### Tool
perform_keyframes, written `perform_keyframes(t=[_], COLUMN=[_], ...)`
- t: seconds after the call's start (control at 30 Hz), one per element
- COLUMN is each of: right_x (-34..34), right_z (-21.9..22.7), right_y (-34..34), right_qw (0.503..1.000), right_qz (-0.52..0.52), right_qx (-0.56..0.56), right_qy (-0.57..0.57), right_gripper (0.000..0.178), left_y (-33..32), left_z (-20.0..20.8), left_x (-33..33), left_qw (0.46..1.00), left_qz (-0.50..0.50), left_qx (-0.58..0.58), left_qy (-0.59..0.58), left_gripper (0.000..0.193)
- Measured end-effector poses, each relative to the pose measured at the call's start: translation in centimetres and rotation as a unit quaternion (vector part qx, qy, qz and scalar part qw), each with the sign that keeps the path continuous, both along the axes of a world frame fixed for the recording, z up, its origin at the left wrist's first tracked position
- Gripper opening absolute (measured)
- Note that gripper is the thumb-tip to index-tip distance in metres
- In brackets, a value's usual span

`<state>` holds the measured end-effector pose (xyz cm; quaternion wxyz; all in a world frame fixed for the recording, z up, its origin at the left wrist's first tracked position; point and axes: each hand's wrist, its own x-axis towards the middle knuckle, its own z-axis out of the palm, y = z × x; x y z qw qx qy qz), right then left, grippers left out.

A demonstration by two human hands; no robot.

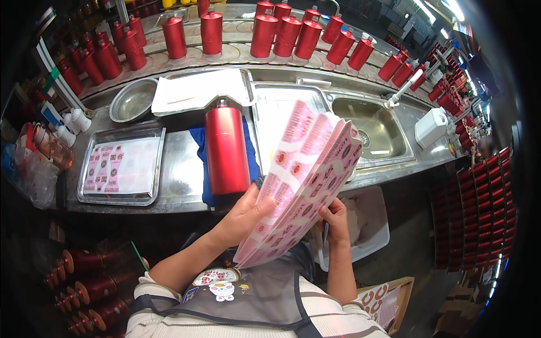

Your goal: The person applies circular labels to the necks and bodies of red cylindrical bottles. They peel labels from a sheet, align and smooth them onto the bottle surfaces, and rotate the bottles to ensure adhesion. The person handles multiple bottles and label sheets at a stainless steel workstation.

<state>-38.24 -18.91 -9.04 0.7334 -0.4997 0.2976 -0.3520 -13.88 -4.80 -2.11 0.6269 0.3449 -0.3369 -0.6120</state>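
Note:
A folded-over stack of pink-and-white printed sheets is held up at a slant in front of me. My left hand grips its left edge, thumb lying on the front. On the other side my right hand pinches the lower right edge; a thin dark object shows under those fingers, too little visible to name. Just left of the sheets, a glossy red bottle with a dark neck stands on a blue cloth at the counter's front.
A metal tray with more printed sheets lies at left, below a round metal bowl and a tray of white paper. Right are a sink and a white jug. Red bottles line the conveyor behind; a white bin stands below.

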Motion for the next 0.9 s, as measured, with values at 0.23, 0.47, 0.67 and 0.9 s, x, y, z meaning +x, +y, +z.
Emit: perform_keyframes(t=[0.23, 0.47, 0.67, 0.9], right_x=[0.4, 0.4, 0.4, 0.5], right_z=[-0.3, -0.5, -0.2, 0.6], right_y=[0.1, 0.0, 0.2, 0.4], right_qw=[1.000, 0.999, 0.998, 0.998], right_qz=[-0.006, -0.042, -0.061, -0.057], right_qx=[0.012, 0.012, 0.002, -0.005], right_qy=[-0.005, 0.004, 0.025, 0.023], right_gripper=[0.032, 0.027, 0.024, 0.020], left_y=[0.6, 1.1, 0.8, 0.9], left_z=[0.1, 0.7, 0.7, 0.2], left_x=[-0.2, 0.2, -0.1, 0.1], left_qw=[0.957, 0.951, 0.972, 0.987], left_qz=[0.145, 0.170, 0.145, 0.120], left_qx=[-0.076, -0.068, -0.068, -0.075], left_qy=[-0.239, -0.248, -0.169, -0.072], left_gripper=[0.046, 0.045, 0.049, 0.060])
